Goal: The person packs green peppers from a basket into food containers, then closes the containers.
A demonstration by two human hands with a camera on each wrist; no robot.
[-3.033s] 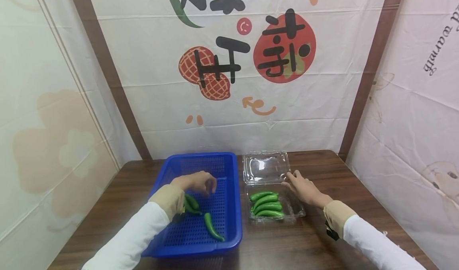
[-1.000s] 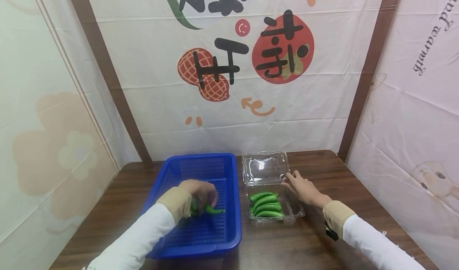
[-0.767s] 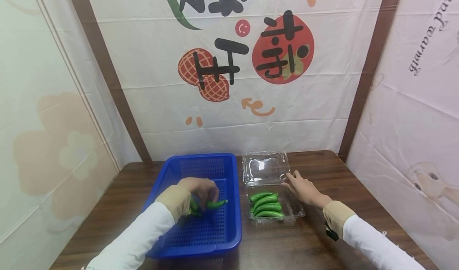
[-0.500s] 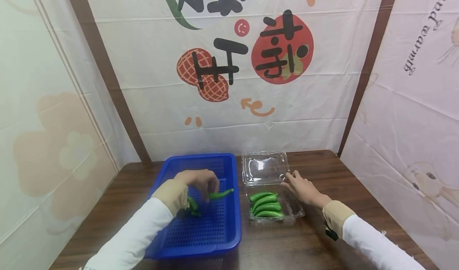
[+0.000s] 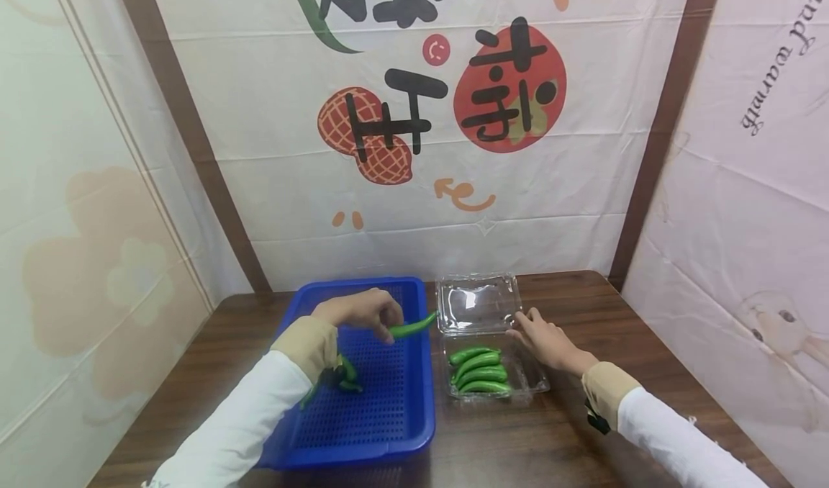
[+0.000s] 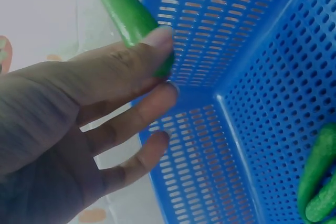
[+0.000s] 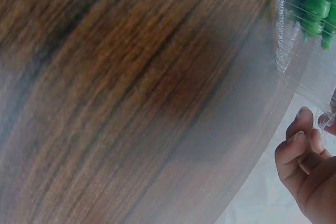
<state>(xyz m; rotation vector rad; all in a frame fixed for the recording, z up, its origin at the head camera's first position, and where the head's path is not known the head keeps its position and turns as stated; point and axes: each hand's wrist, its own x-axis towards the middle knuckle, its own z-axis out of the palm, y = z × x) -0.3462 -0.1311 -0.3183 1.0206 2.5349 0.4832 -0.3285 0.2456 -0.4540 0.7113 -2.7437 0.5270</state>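
My left hand (image 5: pixel 370 311) pinches a green chili pepper (image 5: pixel 414 326) between thumb and fingers, above the blue basket's right side. In the left wrist view the pepper (image 6: pixel 125 11) points up and away from the thumb, while the lower fingers spread free. Several other green peppers (image 5: pixel 350 374) lie in the blue plastic basket (image 5: pixel 428 401), partly hidden by my left wrist. Right of it stands an open clear plastic clamshell box (image 5: pixel 527 378), with several peppers (image 5: pixel 482 374) side by side in its left part. My right hand (image 5: pixel 550 342) grips the box's right edge near the hinge.
The box's clear lid (image 5: pixel 478 302) lies folded back toward the wall. Basket and box stand next to each other on a dark wood-grain table (image 5: pixel 492 445). Printed white cloth (image 5: pixel 285 200) hangs behind and on both sides.
My left hand has taken a pepper from the basket floor and lifted it, moving up and toward the basket's right rim. My right hand has stayed at the box.
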